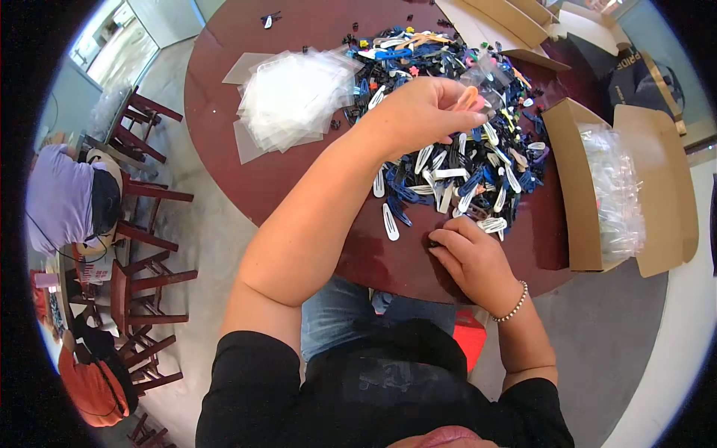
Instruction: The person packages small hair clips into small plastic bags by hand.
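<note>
My left hand (426, 112) reaches across the pile, thumb and fingers pinched on a peach-coloured hair clip (467, 97), with a bit of pink beside it. Just past it, a small clear plastic bag (485, 75) lies over the heap. Beneath that hand spreads a heap of hair clips (426, 179), mostly black, blue and white. Near the front of the table my right hand (474, 261) is closed with its fingertips pinched together; a small dark thing shows at the tips, and I cannot tell what it is. A white snap clip (390, 222) lies at the heap's near edge.
Clear plastic bags (295, 97) are stacked on the round dark-red table (224, 172). To the right stands an open cardboard box (575, 187) with filled plastic packets (616, 194). More cardboard (493, 26) lies at the back. Wooden stools (149, 280) and seated people are off left.
</note>
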`<action>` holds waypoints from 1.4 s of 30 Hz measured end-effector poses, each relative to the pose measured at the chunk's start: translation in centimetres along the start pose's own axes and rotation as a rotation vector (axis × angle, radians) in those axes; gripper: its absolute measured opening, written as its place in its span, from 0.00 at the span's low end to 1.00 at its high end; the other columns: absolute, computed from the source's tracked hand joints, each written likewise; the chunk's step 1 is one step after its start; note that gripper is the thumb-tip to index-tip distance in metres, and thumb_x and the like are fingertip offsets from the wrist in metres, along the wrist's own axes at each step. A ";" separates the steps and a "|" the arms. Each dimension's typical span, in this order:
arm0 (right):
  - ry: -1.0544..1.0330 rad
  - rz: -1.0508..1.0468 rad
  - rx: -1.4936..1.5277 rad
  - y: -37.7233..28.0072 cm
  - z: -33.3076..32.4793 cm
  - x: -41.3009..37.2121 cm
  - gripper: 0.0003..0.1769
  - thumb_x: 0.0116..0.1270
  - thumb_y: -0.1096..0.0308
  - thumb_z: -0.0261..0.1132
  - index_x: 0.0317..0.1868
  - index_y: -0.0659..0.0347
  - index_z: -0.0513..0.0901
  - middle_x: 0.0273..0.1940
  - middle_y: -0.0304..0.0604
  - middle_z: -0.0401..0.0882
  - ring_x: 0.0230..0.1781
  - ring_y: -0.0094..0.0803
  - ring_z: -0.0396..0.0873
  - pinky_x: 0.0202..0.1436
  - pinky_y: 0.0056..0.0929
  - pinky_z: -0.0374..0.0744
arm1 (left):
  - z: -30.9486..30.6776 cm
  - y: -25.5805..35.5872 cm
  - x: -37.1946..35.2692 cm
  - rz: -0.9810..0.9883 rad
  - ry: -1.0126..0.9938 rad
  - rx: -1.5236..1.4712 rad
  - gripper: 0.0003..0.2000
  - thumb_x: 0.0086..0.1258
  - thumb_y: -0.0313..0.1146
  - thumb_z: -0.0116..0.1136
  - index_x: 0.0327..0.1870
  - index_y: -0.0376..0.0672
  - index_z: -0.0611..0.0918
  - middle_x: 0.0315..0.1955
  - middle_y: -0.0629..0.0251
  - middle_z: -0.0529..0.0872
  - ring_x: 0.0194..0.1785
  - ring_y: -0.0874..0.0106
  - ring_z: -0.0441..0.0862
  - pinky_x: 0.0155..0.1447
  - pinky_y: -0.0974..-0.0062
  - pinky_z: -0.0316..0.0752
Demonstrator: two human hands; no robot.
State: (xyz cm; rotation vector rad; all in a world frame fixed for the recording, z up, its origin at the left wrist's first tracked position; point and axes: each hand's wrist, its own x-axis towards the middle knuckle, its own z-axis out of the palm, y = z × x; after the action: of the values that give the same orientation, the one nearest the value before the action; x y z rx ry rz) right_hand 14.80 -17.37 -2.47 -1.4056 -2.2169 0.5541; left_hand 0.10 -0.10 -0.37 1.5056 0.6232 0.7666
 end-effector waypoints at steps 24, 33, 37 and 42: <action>0.515 -0.227 0.421 2.6 -8.3 9.0 0.16 0.67 0.81 0.60 0.55 0.68 0.79 0.52 0.45 0.81 0.47 0.25 0.79 0.50 0.20 0.77 | 0.6 0.3 -0.3 -0.128 -0.225 -0.212 0.15 0.66 0.37 0.64 0.51 0.44 0.81 0.41 0.72 0.86 0.45 0.81 0.82 0.42 0.81 0.79; 0.339 0.036 0.328 3.7 -8.5 8.6 0.07 0.58 0.73 0.69 0.38 0.65 0.85 0.29 0.39 0.82 0.32 0.19 0.78 0.36 0.22 0.77 | 0.8 0.1 -0.4 -0.227 -0.364 -0.204 0.18 0.69 0.39 0.61 0.57 0.42 0.79 0.47 0.68 0.85 0.50 0.77 0.82 0.44 0.79 0.79; 0.688 0.025 0.261 3.7 -10.4 8.0 0.06 0.61 0.73 0.69 0.34 0.67 0.84 0.28 0.37 0.82 0.29 0.17 0.77 0.35 0.20 0.76 | 1.1 0.6 -0.1 -0.191 -0.283 -0.119 0.18 0.70 0.39 0.60 0.57 0.40 0.79 0.46 0.66 0.86 0.46 0.78 0.82 0.43 0.80 0.78; 0.918 0.180 0.087 5.7 -16.1 6.0 0.06 0.65 0.72 0.67 0.37 0.66 0.84 0.30 0.30 0.80 0.31 0.14 0.74 0.35 0.15 0.72 | 0.8 0.5 -0.1 -0.180 -0.186 -0.100 0.18 0.71 0.37 0.58 0.57 0.38 0.78 0.44 0.64 0.87 0.43 0.78 0.83 0.42 0.80 0.78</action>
State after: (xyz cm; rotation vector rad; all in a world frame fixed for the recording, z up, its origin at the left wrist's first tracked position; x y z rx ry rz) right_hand 25.89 -8.12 8.50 -1.4227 -1.3285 0.0174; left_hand 0.62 -0.73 0.15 1.3894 0.5631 0.5063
